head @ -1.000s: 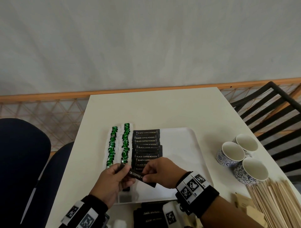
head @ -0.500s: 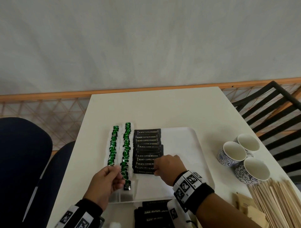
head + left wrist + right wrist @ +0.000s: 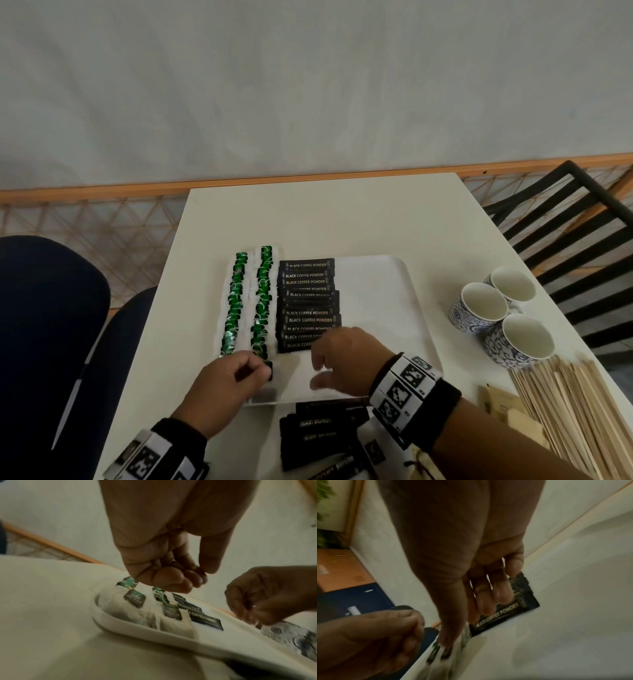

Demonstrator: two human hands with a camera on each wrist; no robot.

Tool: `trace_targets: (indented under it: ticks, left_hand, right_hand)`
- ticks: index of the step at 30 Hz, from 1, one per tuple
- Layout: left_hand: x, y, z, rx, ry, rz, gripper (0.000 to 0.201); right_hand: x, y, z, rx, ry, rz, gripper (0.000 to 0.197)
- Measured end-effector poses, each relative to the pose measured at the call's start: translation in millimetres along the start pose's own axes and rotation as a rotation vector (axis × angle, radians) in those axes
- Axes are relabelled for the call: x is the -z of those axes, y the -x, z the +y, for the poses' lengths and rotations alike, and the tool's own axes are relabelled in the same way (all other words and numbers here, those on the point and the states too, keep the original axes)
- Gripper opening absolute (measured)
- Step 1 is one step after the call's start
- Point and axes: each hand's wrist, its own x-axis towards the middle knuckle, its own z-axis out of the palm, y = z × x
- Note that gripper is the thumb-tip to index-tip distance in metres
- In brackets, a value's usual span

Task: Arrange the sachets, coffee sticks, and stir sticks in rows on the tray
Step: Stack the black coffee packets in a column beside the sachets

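Overhead, we count two rows of green-and-white sachets (image 3: 260,301), one row of black coffee sticks (image 3: 310,305) on the white tray (image 3: 394,308), and three blue-patterned cups (image 3: 503,318) on the white counter (image 3: 325,219). At our left wrist, the left hand (image 3: 164,561) curls empty. At our right wrist, the right hand (image 3: 471,561) hangs relaxed over the coffee sticks.
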Motion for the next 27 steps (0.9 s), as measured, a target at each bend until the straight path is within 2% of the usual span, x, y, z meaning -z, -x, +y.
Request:
trace_targets:
  ticks: [5,6,9,11,14,15,18,19,21,23,27]
  left_hand:
    - [-8,28,-3,-0.102,-0.240,-0.174,0.010]
    - [-9,33,-4,-0.108,-0.275,-0.206,0.018]
    - [-19,44,-6,-0.073,-0.397,-0.289,0.048]
    - [-27,50,0,-0.079,-0.469,-0.315,0.068]
    - [-41,51,-2,-0.227,-0.610,-0.318,0.105]
    - [-46,49,-9,-0.259,-0.648,-0.311,0.108]
    - [-54,47,-27,-0.348,-0.776,-0.307,0.080]
    - [-55,47,-31,-0.316,-0.805,-0.310,0.074]
    - [-57,44,-37,-0.244,-0.816,-0.319,0.075]
    - [-58,45,-38,-0.298,-0.804,-0.279,0.080]
    - [-61,43,-44,-0.297,-0.826,-0.290,0.079]
  right_hand:
    - [-19,41,-15,0.107,0.305,-0.117,0.055]
    - [-25,44,-15,0.105,0.337,-0.122,0.052]
    - [-40,46,-14,0.076,0.351,-0.088,0.025]
    - [-48,45,-13,0.063,0.336,-0.096,0.026]
    - [-54,44,-17,0.063,0.323,-0.112,0.028]
    - [-55,43,-19,0.063,0.327,-0.109,0.028]
    - [-57,41,-23,0.045,0.341,-0.097,0.030]
    - [-59,41,-23,0.057,0.336,-0.063,0.030]
    - [-61,44,-25,0.079,0.356,-0.023,0.031]
    - [-71,46,-25,0.050,0.396,-0.099,0.036]
    - [-87,42,-28,0.054,0.421,-0.031,0.038]
